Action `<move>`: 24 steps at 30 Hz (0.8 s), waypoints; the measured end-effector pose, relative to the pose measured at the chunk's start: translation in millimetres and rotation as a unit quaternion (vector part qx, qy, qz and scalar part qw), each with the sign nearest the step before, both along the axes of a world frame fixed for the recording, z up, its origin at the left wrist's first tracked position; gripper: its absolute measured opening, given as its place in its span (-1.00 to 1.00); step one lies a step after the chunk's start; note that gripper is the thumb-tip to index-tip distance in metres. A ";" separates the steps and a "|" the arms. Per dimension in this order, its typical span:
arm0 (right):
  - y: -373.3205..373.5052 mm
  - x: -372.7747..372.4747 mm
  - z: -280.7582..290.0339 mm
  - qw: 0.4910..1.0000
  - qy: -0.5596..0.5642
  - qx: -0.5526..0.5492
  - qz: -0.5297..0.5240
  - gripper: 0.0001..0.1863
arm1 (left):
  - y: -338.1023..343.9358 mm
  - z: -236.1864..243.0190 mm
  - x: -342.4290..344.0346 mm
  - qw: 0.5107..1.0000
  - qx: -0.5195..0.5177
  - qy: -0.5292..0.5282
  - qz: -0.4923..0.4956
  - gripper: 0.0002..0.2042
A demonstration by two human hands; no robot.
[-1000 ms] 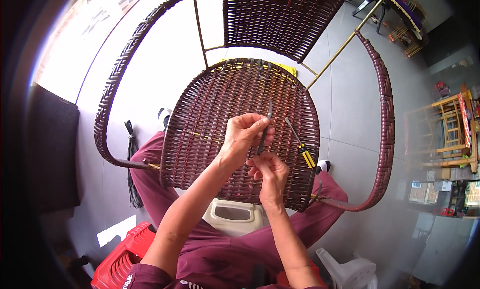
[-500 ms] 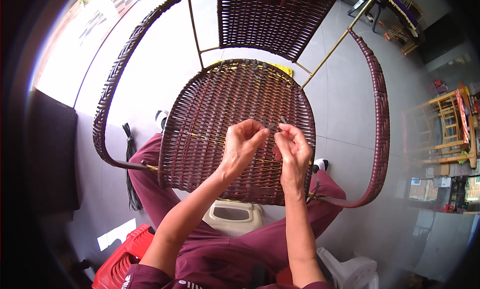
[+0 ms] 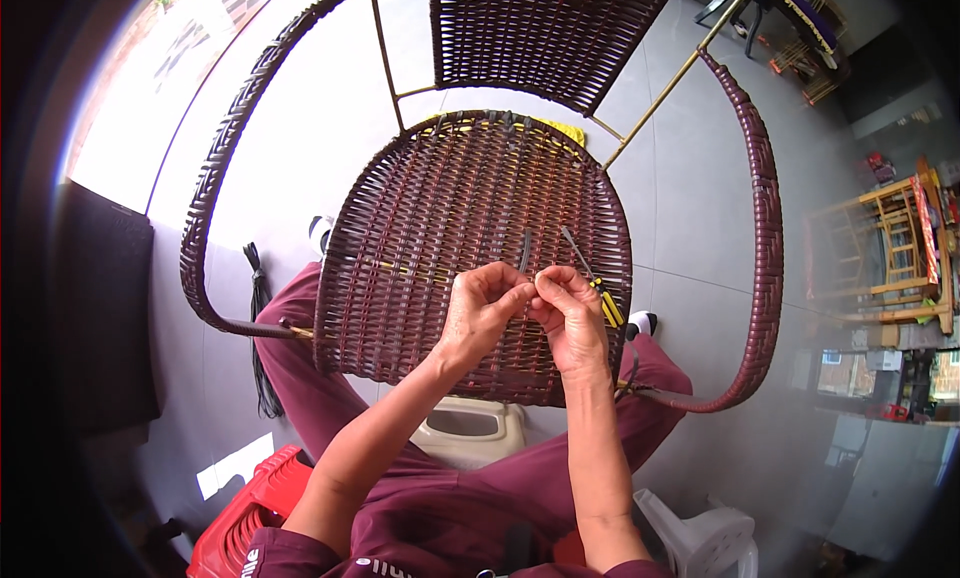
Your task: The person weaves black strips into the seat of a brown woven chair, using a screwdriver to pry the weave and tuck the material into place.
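Observation:
A woven dark brown-red wicker chair seat [image 3: 420,213] lies before me. Over its right part my two hands meet, fingertip to fingertip. My left hand [image 3: 482,308] is closed in a pinch, and a short dark grey strip [image 3: 526,246] sticks up beside its fingers. My right hand [image 3: 572,316], also pinched, touches the left one's fingertips; the strip's lower end is hidden there. A screwdriver-like tool [image 3: 609,304] with a yellow-and-black handle and thin shaft rests on the seat, just right of my right hand and partly behind it.
The chair's woven backrest [image 3: 545,43] rises at the far side, with curved armrests left [image 3: 205,198] and right [image 3: 765,238]. A bundle of dark strips [image 3: 262,348] lies left on the floor. Near me are a beige stool [image 3: 463,448], red plastic stool [image 3: 250,513] and white plastic one [image 3: 705,538].
My hands have come together and moved slightly nearer to me. The yellow-handled tool, mostly hidden by my right hand before, now shows on the seat.

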State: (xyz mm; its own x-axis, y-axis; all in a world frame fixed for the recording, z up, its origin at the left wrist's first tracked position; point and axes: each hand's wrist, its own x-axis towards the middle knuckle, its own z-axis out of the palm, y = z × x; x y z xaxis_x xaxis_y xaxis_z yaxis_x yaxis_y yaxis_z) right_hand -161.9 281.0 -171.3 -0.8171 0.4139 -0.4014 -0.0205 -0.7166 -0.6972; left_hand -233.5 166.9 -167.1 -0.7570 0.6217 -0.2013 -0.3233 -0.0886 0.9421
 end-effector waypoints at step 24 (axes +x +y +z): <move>6.0 12.2 12.3 0.885 -0.044 0.454 0.095 -0.94 | -15.7 7.4 -2.8 0.989 -0.113 0.049 -0.085 -0.87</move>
